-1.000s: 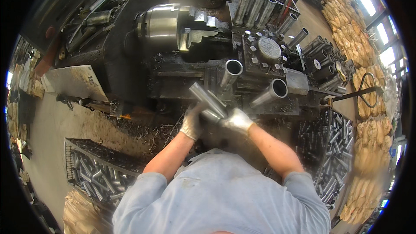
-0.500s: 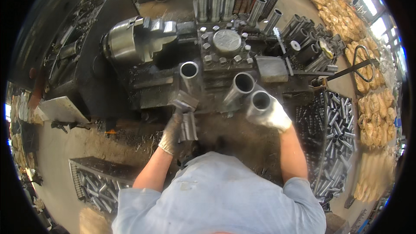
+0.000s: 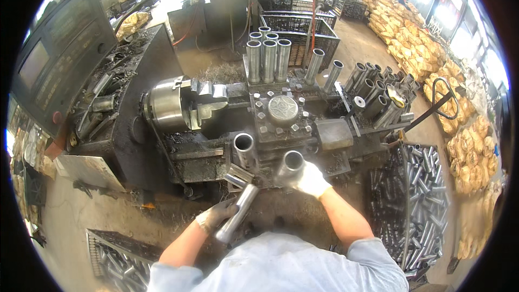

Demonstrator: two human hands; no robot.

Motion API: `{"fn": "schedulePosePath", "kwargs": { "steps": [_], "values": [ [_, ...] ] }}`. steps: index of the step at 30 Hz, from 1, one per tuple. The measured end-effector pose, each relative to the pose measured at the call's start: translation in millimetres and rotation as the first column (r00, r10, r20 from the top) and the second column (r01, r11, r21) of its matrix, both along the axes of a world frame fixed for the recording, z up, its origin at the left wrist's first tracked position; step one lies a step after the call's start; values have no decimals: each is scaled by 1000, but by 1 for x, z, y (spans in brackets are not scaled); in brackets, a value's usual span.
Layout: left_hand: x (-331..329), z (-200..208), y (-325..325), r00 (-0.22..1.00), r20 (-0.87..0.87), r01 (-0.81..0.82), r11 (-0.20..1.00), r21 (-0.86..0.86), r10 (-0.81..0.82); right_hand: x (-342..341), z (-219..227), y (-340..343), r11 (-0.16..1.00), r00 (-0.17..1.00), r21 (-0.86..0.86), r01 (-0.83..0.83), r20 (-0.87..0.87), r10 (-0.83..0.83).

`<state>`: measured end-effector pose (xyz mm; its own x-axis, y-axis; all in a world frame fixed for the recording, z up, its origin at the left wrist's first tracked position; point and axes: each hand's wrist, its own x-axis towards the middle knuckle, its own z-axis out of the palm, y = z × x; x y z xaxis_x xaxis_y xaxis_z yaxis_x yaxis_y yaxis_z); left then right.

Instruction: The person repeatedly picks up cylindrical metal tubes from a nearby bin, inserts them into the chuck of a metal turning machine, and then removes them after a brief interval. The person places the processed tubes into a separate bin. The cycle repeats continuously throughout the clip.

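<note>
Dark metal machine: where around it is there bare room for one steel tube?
Bare grey floor shows between the tilted whitish flat panel and the lower-left black mesh crate. The grey rectangular metal block beside the slanting metal bar looks bare, but small. Grey steel tubes crowd the machine's right end and the gloved left hand.

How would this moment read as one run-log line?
left hand: holding slanted tube | right hand: gripping upright tube | beyond left hand: another standing tube | farther back: tube cluster
</note>
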<state>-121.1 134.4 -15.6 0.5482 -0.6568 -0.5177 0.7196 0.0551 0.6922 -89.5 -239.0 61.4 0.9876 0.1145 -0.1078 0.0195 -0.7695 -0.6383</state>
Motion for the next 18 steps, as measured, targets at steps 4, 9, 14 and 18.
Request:
{"fn": "schedulePosePath", "kwargs": {
  "steps": [4,9,14,18],
  "values": [
    [-10,28,22,923,277,-318,934,163,266,-24,-14,37,847,931,-409,-340,-273,242],
    [-2,1,23,719,-162,-692,676,-253,676,5,-66,154,911,924,-342,-229,217,314],
    [18,-19,31,675,-220,-734,612,-293,704,45,-68,155,985,984,-40,-169,47,171],
    [25,3,9,595,-175,-787,525,-325,784,46,-32,155,887,953,423,-185,-144,267]
  ]
}}
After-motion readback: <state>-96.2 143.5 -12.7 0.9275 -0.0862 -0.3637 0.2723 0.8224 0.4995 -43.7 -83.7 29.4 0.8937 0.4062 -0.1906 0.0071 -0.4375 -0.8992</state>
